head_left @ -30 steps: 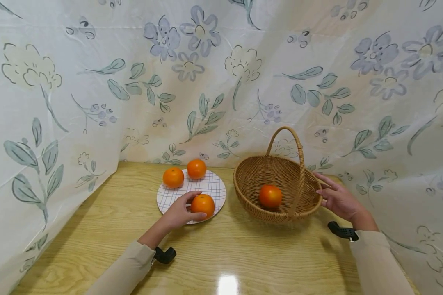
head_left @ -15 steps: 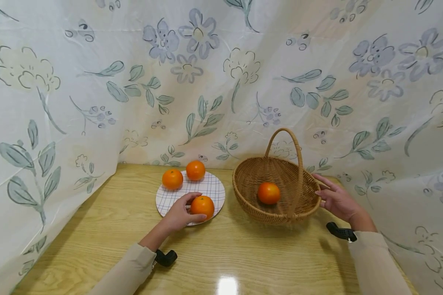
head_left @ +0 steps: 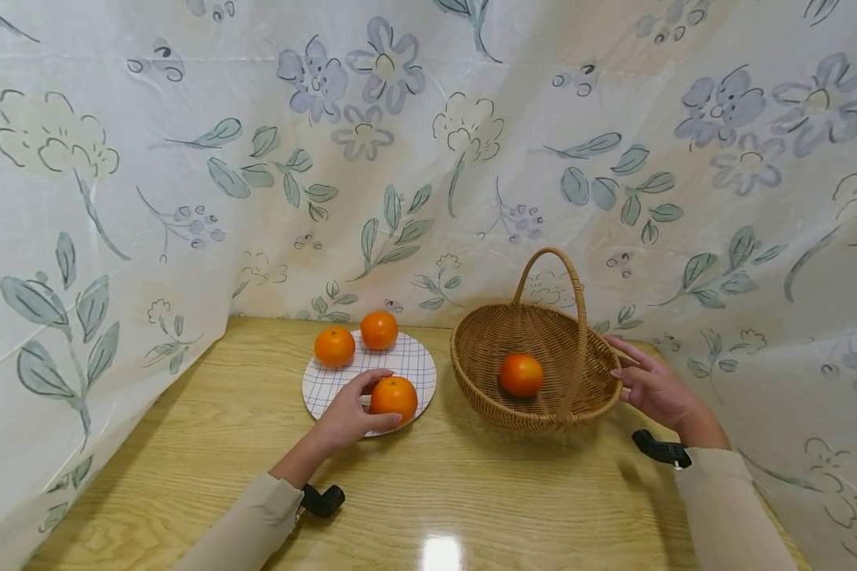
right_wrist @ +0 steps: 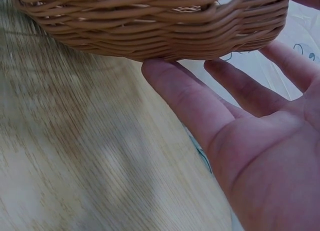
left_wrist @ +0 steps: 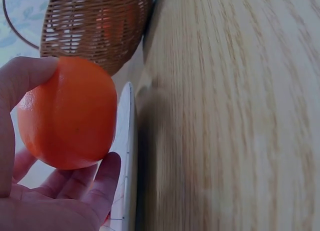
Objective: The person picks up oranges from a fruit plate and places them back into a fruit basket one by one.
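My left hand (head_left: 347,410) holds an orange (head_left: 393,401) at the near right side of a round checked plate (head_left: 314,392). In the left wrist view its thumb is on one side of the orange (left_wrist: 75,116), with fingers under the other. Whether the orange touches the plate is hard to tell. Two more oranges, one on the left (head_left: 334,347) and one farther back (head_left: 379,330), lie on the plate. My right hand (head_left: 660,394) touches the right side of a wicker basket (head_left: 471,381), its fingers fairly straight against the weave. A redder orange fruit (head_left: 521,375) lies inside the basket.
A wooden table (head_left: 428,476) carries the plate and basket. Behind it and along both sides hangs a floral cloth (head_left: 400,198), close behind the basket. The tall basket handle (head_left: 580,309) arches over the opening.
The left hand and its orange have shifted very slightly to the right. The right hand, basket and other fruit stay as they were.
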Tool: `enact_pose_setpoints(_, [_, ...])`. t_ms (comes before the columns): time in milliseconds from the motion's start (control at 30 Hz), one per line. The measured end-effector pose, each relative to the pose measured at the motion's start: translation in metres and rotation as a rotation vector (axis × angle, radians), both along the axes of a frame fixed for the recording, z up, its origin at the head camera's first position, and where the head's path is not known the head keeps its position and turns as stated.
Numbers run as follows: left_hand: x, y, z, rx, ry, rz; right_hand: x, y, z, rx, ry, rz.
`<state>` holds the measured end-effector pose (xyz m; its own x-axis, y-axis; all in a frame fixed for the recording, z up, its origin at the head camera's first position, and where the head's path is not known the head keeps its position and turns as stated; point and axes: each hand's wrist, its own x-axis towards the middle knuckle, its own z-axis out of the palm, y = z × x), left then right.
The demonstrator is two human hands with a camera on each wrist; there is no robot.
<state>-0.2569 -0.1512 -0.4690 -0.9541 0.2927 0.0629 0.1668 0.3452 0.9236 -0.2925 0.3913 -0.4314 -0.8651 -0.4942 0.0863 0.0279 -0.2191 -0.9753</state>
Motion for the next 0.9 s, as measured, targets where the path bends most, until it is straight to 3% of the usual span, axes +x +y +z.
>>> enact_pose_setpoints(167, [-0.001,0.002,0.002,0.015,-0.009,-0.010,0.000,0.000,0.001,0.008,0.003,0.004])
enact_pose_setpoints(467, [-0.003,0.009,0.010,0.030,-0.004,0.028,-0.001,0.000,0.003,0.050,0.006,-0.031])
enact_pose_setpoints(900, [-0.006,0.016,0.025,0.051,0.024,0.000,-0.004,0.002,0.000,0.027,-0.008,-0.012])
